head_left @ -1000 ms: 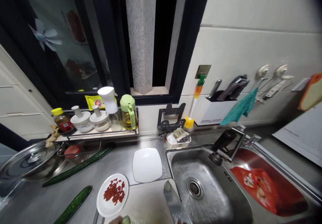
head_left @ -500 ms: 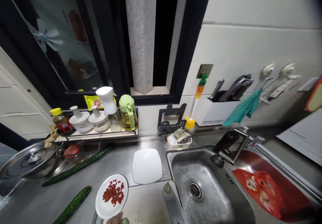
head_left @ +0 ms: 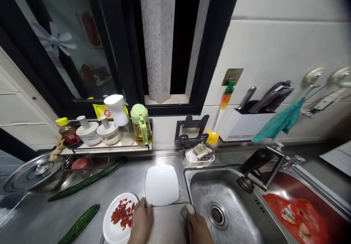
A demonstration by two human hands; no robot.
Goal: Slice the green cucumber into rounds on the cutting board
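Note:
My left hand (head_left: 141, 220) comes in from the bottom, its fingers and thumb closed on the left side of the pale cutting board (head_left: 168, 220), beside the plate of red dried berries (head_left: 122, 214). At the board's right edge is my right hand (head_left: 199, 229), with curled fingers over the spot where a knife blade shows. What exactly they grip is hidden. Just ahead of them, a small green piece (head_left: 184, 213) lies at the blade's tip. A white square plate (head_left: 161, 185) touches or nearly touches the board's far edge.
A steel sink (head_left: 233, 207) adjoins the board on the right; a red plastic bag (head_left: 301, 214) lies in the second basin. Two cucumbers, one whole (head_left: 87, 181) and one shorter (head_left: 79, 224), lie at left. Behind stand a rack with an oil jug (head_left: 141, 125) and a knife holder (head_left: 245, 125).
Both hands have come up into view onto the cutting board; before, only a bit of one hand showed at the bottom edge. The view has shifted slightly. The green piece stays near the blade.

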